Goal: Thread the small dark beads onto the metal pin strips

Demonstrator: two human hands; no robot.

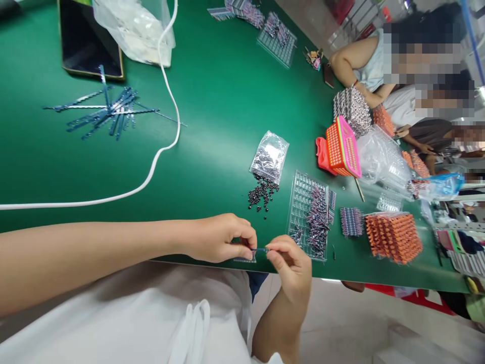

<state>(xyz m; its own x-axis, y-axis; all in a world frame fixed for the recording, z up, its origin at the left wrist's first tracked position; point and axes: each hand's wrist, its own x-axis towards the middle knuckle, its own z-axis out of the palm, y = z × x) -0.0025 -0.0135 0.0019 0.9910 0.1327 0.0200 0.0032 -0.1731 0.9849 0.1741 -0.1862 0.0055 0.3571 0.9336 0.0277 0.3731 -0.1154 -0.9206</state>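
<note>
Between my two hands, near the table's front edge, stretches a thin blue rod (260,249). My left hand (227,240) pinches its left end between thumb and fingers, above a small patterned piece (242,259) partly hidden under it. The rod's right end is in the fingertips of my right hand (290,260). Small dark beads (262,194) spill from a clear plastic bag (270,155) just beyond my hands. Right of them lies a clear compartment tray (301,202) with many thin pink-and-dark pieces (317,217) heaped on it.
Blue twisted sticks (113,112), a dark tablet (89,43) and a white cable (166,146) lie at left. Orange stacks (394,237) and a pink-orange basket (341,146) stand at right. Other people sit along the far right side.
</note>
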